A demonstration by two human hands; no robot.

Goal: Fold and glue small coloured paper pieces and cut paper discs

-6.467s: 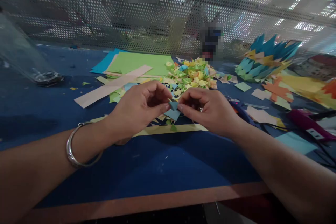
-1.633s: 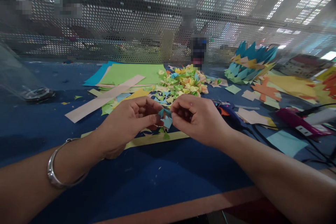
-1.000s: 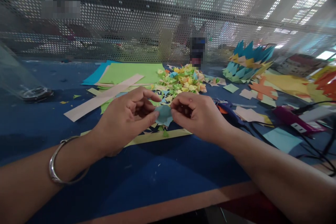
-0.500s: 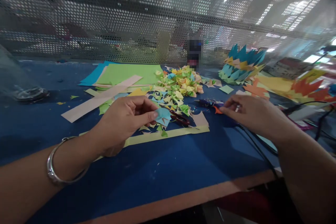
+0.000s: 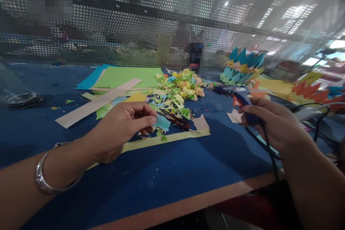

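Observation:
My left hand [image 5: 129, 125] pinches a small light-blue paper piece [image 5: 162, 123] between thumb and fingers, above scattered paper scraps. On the right, my right hand [image 5: 272, 118] is wrapped round the handle of a blue glue gun [image 5: 242, 99] with an orange trigger, raised off the table and pointing left. Its black cord hangs down below the hand. Behind the blue piece lies a dark red pair of scissors [image 5: 179, 122], partly covered by scraps. A long pale yellow paper strip [image 5: 161, 142] runs along the front of the scraps.
A heap of curled paper flowers [image 5: 185, 84] stands at the middle back. Green paper sheets [image 5: 132, 76] and a pale pink strip [image 5: 94, 104] lie left of it. At the right back stands a spiky paper crown [image 5: 241, 66]. A clear container [image 5: 18, 93] is at far left.
My right hand has lifted the glue gun from the table. In my left hand the light-blue piece has tilted flatter. The view has shifted slightly.

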